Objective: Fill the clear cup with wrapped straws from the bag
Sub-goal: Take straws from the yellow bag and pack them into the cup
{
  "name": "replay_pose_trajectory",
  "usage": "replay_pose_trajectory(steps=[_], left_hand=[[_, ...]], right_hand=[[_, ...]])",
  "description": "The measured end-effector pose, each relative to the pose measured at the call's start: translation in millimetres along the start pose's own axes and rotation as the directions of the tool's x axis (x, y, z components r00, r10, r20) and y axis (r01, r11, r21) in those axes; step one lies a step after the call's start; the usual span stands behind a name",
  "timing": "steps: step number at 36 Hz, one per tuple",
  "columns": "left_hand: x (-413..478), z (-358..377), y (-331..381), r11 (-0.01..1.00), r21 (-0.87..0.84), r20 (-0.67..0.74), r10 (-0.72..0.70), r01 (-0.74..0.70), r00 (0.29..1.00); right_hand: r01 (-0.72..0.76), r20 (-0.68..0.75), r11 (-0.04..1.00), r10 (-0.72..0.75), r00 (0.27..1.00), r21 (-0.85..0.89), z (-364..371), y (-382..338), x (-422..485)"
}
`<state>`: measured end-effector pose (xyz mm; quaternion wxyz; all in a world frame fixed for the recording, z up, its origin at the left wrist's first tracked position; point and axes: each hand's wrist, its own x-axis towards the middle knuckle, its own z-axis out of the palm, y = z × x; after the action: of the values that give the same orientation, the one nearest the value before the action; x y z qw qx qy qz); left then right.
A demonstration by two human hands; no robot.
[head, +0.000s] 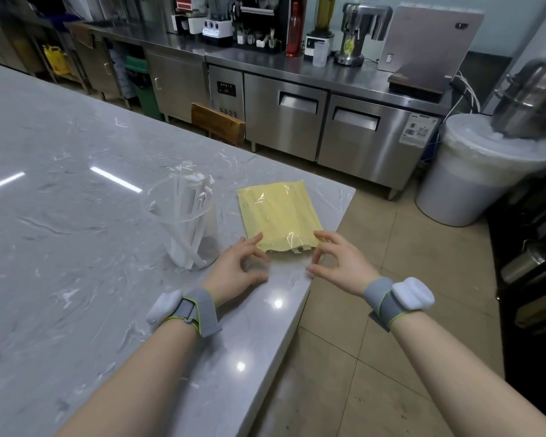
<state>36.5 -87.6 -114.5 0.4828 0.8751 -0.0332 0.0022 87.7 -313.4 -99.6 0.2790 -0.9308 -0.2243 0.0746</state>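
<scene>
On our left the clear cup (188, 225) stands on the counter (60, 200), white wrapped straws leaning inside. Our left hand (237, 269) and right hand (338, 263) hover spread and empty at the bag (279, 216) mouth; light, crinkly, slippery, so we'd pinch straw ends there. The count inside stays unclear.

Bag's (279, 212) straws indistinct through plastic
</scene>
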Motion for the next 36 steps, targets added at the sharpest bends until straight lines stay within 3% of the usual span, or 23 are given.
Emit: replay_pose_trajectory(steps=[6,12,16,21,24,29,31,36], left_hand=[[-18.0,-2.3,-0.5,0.966,-0.259,-0.207,-0.075,0.02,0.976],[-25.4,-2.8,-6.4,0.947,-0.309,-0.414,-0.218,0.089,0.884],[-29.0,-5.4,-9.6,0.949,-0.222,-0.527,-0.308,0.222,0.792],[-34.7,-9.7,-8.9,0.898,-0.249,-0.527,-0.441,0.364,0.727],[-37.9,-12.6,-7.7,0.879,-0.298,-0.614,-0.475,0.373,0.63],[-41.4,-23.1,-5.4,0.929,-0.216,-0.83,-0.336,0.299,0.445],[-37.3,-27.9,-8.0,0.937,-0.2,-0.833,-0.317,0.288,0.454],[-24.0,-33.4,-16.3,0.956,-0.219,-0.739,-0.294,0.196,0.607]], right_hand=[[0.018,-0.144,0.988,-0.04,0.989,-0.151,6.1,-5.7,-17.9],[0.116,-0.337,0.94,-0.227,0.914,-0.321,23.1,-17.4,-31.0],[0.125,-0.326,0.932,-0.242,0.914,-0.341,36.1,-27.9,-31.6],[0.038,-0.267,0.956,-0.12,0.956,-0.292,47.8,-32.2,-23.0],[-0.019,-0.254,0.959,-0.056,0.965,-0.283,50.3,-35.9,-15.9],[-0.071,-0.28,0.956,-0.012,0.96,-0.285,53.4,-46.0,-2.9],[-0.112,-0.273,0.958,0.037,0.961,-0.263,53.7,-49.0,2.9],[-0.199,-0.292,0.953,0.128,0.948,-0.228,52.0,-58.9,11.7]])
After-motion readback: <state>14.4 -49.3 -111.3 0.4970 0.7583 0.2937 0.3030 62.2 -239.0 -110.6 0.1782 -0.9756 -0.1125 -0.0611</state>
